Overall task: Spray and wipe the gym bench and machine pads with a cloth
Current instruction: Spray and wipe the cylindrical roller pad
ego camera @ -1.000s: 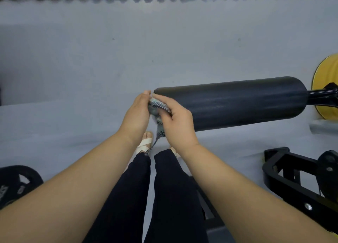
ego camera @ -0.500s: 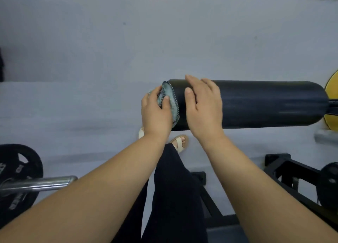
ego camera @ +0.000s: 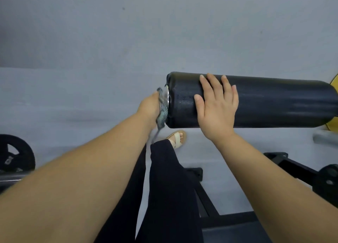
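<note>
Cloth (ego camera: 162, 111) against smooth cylindrical pad (ego camera: 274, 103)

Both bare forearms reach forward, the left from the lower left, the right from the lower right, angling in toward each other. Left hand (ego camera: 149, 105) is edge-on to the camera, wrist straight, palm turned right and pressing the cloth (ego camera: 162, 111) flat against the end of the pad (ego camera: 274, 103); its fingertips are mostly hidden. Right hand (ego camera: 217, 107) lies palm-down on the pad's side, just beside that end. Its fingers (ego camera: 210, 83) are straight, slightly spread and point away from the body, and the thumb is stretched out to the left. The right wrist bends back a little.
</note>
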Demonstrator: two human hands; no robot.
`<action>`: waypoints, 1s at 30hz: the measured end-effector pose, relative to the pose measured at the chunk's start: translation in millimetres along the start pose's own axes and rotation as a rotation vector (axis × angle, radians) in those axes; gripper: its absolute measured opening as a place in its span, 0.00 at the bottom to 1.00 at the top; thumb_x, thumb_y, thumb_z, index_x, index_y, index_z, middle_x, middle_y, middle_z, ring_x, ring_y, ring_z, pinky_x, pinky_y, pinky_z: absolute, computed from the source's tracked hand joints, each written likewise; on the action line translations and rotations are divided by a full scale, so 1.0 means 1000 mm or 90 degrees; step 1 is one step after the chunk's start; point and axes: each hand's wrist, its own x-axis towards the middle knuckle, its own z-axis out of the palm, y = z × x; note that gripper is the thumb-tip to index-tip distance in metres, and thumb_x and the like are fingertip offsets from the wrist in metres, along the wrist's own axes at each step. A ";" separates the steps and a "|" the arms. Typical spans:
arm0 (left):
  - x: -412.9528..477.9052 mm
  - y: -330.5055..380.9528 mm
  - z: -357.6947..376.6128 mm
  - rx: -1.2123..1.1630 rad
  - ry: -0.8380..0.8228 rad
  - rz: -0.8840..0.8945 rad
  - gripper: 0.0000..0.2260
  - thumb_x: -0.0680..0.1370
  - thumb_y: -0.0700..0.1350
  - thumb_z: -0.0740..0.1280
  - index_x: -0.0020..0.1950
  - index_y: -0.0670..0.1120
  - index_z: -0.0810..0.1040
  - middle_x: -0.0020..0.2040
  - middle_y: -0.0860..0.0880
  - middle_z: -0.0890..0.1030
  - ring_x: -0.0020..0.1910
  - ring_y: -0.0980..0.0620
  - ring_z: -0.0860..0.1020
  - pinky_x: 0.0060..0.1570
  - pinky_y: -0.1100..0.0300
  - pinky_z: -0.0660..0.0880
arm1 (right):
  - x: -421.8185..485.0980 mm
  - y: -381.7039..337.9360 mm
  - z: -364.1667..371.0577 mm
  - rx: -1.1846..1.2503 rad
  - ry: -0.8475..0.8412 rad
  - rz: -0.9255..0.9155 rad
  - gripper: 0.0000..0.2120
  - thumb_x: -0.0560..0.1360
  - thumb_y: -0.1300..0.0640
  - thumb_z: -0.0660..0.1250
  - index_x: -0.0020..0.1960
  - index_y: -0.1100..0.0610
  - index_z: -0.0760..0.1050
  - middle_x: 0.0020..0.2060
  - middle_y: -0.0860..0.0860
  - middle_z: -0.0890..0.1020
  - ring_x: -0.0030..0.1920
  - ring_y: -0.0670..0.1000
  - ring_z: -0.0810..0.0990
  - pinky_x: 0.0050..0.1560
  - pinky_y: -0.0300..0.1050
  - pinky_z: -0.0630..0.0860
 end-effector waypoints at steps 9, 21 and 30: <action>-0.062 -0.029 0.028 -0.040 0.077 0.261 0.18 0.81 0.53 0.51 0.70 0.54 0.67 0.69 0.53 0.66 0.66 0.60 0.65 0.67 0.62 0.60 | 0.000 0.001 0.005 -0.012 0.027 -0.003 0.23 0.79 0.47 0.51 0.68 0.55 0.70 0.66 0.53 0.73 0.70 0.61 0.66 0.70 0.56 0.51; -0.022 0.032 0.015 0.176 0.068 0.226 0.15 0.82 0.49 0.51 0.59 0.46 0.74 0.59 0.43 0.76 0.55 0.45 0.76 0.58 0.55 0.71 | 0.000 -0.002 -0.003 0.004 -0.053 0.013 0.26 0.78 0.45 0.48 0.70 0.55 0.68 0.69 0.52 0.71 0.71 0.60 0.63 0.71 0.55 0.47; -0.094 0.009 0.013 0.303 0.122 0.423 0.21 0.77 0.31 0.55 0.62 0.50 0.77 0.62 0.48 0.74 0.58 0.56 0.72 0.54 0.75 0.61 | 0.002 -0.018 -0.068 0.457 -0.292 0.251 0.22 0.83 0.49 0.41 0.74 0.47 0.59 0.76 0.46 0.54 0.75 0.48 0.39 0.73 0.51 0.33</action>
